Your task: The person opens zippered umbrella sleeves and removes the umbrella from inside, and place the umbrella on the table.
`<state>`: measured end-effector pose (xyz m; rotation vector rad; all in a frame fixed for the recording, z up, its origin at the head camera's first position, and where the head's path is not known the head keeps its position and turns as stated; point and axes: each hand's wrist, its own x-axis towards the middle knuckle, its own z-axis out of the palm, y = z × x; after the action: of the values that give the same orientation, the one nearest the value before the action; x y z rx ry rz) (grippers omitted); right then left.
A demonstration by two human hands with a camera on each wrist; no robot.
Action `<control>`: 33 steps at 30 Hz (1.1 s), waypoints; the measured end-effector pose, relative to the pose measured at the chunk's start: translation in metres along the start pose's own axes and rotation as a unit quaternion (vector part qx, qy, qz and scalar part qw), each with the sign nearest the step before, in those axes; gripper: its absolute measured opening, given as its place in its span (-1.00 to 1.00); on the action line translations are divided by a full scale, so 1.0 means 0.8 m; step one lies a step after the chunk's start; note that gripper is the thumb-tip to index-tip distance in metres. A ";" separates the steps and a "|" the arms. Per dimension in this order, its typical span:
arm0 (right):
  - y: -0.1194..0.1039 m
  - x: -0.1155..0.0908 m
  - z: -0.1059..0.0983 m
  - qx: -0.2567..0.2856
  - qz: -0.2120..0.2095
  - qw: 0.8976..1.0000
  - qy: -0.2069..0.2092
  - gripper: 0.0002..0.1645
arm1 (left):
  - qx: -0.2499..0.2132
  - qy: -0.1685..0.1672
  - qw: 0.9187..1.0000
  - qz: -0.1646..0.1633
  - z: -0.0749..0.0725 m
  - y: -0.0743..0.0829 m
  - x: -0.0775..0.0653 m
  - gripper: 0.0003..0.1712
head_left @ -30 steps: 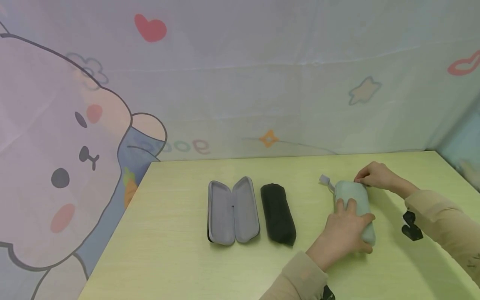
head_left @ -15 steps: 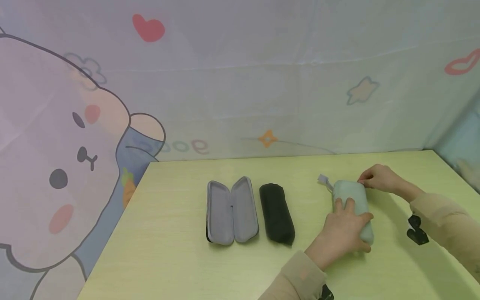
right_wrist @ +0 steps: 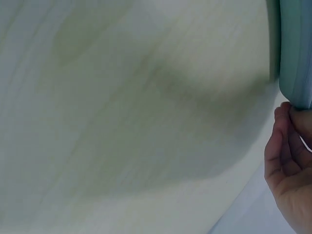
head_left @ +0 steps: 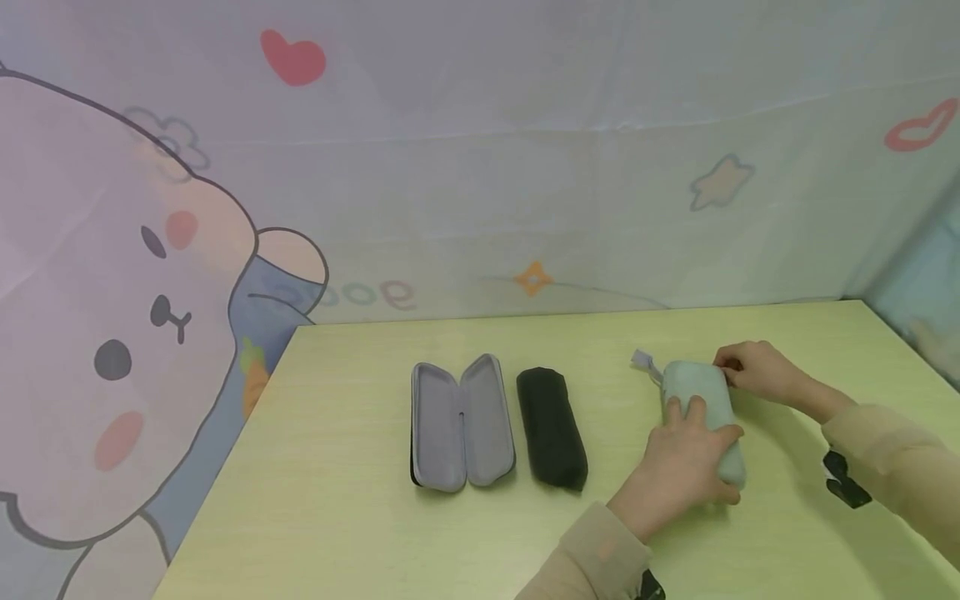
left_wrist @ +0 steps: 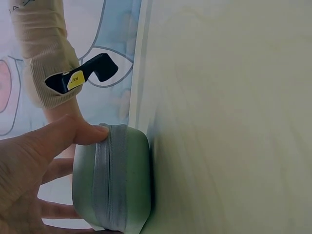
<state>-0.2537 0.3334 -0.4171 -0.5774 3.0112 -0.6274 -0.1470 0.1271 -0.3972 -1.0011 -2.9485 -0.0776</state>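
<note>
A mint green zippered case with a grey loop strap lies on the right side of the table. My left hand holds it from the near side, fingers spread over its top and edges. In the left wrist view, the thumb presses by the grey zipper, whose visible stretch looks closed. My right hand pinches at the case's far right corner, on the zipper line. The right wrist view shows thumb and fingers together at that corner; the zipper pull is hidden between them.
Left of the green case lies a black elongated soft-looking bundle. Beside it an opened case with grey lining lies spread. The pale yellow table ends at a printed cloth backdrop.
My right hand has slid slightly right along the case's far end, round to its corner. The left hand keeps its hold. The whole head view has shifted a little.
</note>
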 end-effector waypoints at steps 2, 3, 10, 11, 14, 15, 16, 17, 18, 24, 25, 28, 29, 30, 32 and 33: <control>0.000 -0.002 0.003 -0.006 0.008 1.000 0.010 -0.82 | -0.002 0.002 1.000 0.000 0.001 -0.001 0.000 -0.24; 0.000 -0.003 0.004 -0.010 0.010 1.000 0.014 -0.83 | -0.003 0.003 1.000 0.000 0.001 -0.001 0.000 -0.23; -0.005 -0.009 0.007 -0.015 0.028 0.999 0.034 -0.82 | -0.004 0.007 1.000 0.000 0.004 -0.008 0.001 -0.11; -0.006 -0.009 0.007 -0.015 0.031 0.999 0.036 -0.82 | -0.007 0.007 1.000 -0.004 0.004 -0.010 0.001 -0.09; -0.006 -0.011 0.009 -0.009 0.043 0.998 0.040 -0.81 | -0.025 0.003 0.999 -0.022 0.004 -0.011 0.001 0.00; -0.007 -0.012 0.010 -0.007 0.046 0.998 0.041 -0.81 | -0.033 0.003 0.999 -0.029 0.004 -0.011 0.001 0.01; -0.007 -0.012 0.010 -0.005 0.049 0.998 0.042 -0.81 | -0.040 0.003 0.999 -0.035 0.004 -0.010 0.001 0.03; -0.008 -0.013 0.010 -0.004 0.051 0.998 0.044 -0.81 | -0.044 0.004 0.998 -0.040 0.004 -0.010 0.001 0.05; -0.008 -0.014 0.011 -0.003 0.053 0.998 0.046 -0.81 | -0.050 0.005 0.998 -0.044 0.003 -0.010 0.001 0.06; -0.014 -0.019 0.013 -0.008 0.061 0.996 0.064 -0.82 | -0.065 0.003 0.996 -0.054 0.004 -0.008 0.002 0.09; -0.015 -0.020 0.014 -0.010 0.061 0.996 0.066 -0.82 | -0.063 0.003 0.997 -0.054 0.004 -0.008 0.002 0.10; -0.016 -0.023 0.015 -0.014 0.061 0.995 0.072 -0.82 | -0.058 0.000 0.997 -0.054 0.005 -0.008 0.002 0.10; -0.016 -0.023 0.015 -0.016 0.060 0.995 0.076 -0.82 | -0.056 0.000 0.997 -0.053 0.005 -0.008 0.002 0.11; -0.017 -0.023 0.015 -0.016 0.060 0.995 0.079 -0.82 | -0.052 0.001 0.997 -0.051 0.005 -0.008 0.002 0.11; -0.018 -0.023 0.015 -0.016 0.059 0.994 0.085 -0.82 | -0.044 0.002 0.998 -0.047 0.004 -0.009 0.001 0.12; -0.018 -0.023 0.016 -0.016 0.060 0.994 0.088 -0.82 | -0.041 0.003 0.998 -0.045 0.004 -0.009 0.001 0.12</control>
<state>-0.2301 0.3228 -0.4240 -0.3564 3.1950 -0.6571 -0.1524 0.1223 -0.4008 -0.8756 -3.0063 -0.2040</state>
